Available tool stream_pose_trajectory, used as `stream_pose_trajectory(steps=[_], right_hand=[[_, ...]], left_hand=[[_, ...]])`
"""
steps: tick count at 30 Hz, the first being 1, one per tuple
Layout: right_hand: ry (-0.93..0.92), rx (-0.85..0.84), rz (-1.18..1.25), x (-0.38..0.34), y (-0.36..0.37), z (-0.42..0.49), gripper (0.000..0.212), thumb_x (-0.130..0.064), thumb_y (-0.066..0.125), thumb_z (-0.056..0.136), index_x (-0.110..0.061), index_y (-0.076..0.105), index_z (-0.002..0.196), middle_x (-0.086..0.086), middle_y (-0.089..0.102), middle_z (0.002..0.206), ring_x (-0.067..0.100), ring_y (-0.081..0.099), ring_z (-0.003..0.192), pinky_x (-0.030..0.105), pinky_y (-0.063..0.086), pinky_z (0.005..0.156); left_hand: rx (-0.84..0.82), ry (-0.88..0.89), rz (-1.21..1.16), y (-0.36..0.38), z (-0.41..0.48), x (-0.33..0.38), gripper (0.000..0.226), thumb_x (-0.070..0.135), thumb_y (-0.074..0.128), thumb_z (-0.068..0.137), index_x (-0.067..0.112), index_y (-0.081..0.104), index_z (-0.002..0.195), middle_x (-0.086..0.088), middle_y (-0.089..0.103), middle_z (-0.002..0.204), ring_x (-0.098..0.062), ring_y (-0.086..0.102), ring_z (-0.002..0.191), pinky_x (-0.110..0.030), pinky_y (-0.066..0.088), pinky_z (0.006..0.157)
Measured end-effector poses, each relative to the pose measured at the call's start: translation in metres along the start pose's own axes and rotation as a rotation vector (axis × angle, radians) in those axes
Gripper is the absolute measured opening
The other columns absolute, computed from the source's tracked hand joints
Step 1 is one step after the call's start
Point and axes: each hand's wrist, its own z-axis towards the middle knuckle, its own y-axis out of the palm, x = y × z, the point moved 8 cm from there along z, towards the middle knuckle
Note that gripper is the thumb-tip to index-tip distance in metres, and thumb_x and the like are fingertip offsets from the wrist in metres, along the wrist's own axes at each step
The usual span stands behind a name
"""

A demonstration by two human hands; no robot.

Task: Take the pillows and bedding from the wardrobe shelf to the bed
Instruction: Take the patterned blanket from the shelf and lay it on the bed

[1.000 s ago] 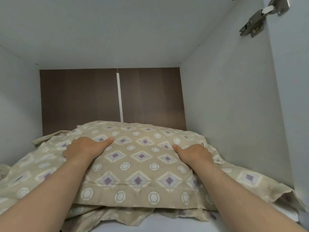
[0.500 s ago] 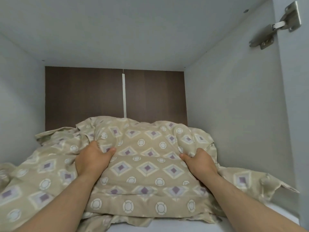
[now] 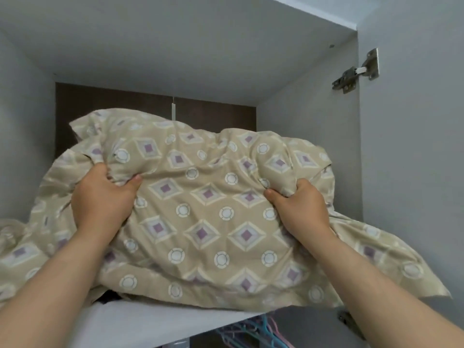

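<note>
Now both hands (image 3: 100,197) (image 3: 300,205) bunch unlabelled pillow (image 3: 200,202).

**One head cam, looking up into wardrobe top compartment**

Single view only, so no overlap w/ a 2nd cam. Wide-angle, worn on the head, facing fwd and slightly upward into the compartment: underside of its top panel (image 3: 175,46) shows, and the shelf (image 3: 150,325) front edge sits low in frame. Very close in: forearms enter from both bottom corners, hands (image 3: 103,197) mid-frame on the bedding (image 3: 206,222), which fills the centre. Dark back panel (image 3: 100,101) straight ahead, hinge (image 3: 356,71) on the right wall near the top right. Hangers (image 3: 253,332) peek below the shelf edge. Edges bend w/ lens distortion.
</note>
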Motion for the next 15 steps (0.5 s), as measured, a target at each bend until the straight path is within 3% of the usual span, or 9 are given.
stream_pose_trajectory(steps=[10,15], right_hand=[[-0.013,-0.048,-0.015,-0.006,-0.111,-0.098,0.044,-0.063,0.068,0.072,-0.022,0.054,0.084,-0.007,0.063,0.077,0.02,0.06,0.075,0.038,0.05,0.068],[-0.017,-0.097,-0.052,-0.011,-0.168,-0.149,0.044,-0.062,0.067,0.073,-0.023,0.05,0.08,-0.006,0.06,0.076,0.025,0.058,0.077,0.037,0.045,0.066]], left_hand=[[0.012,-0.094,0.039,-0.109,-0.117,0.043,0.035,0.042,0.07,0.077,0.012,0.054,0.081,-0.011,0.064,0.08,-0.035,0.058,0.076,-0.044,0.049,0.068],[-0.003,-0.137,0.07,-0.166,-0.176,0.068,0.032,0.043,0.069,0.077,0.015,0.054,0.08,-0.006,0.063,0.079,-0.033,0.057,0.075,-0.042,0.049,0.069]])
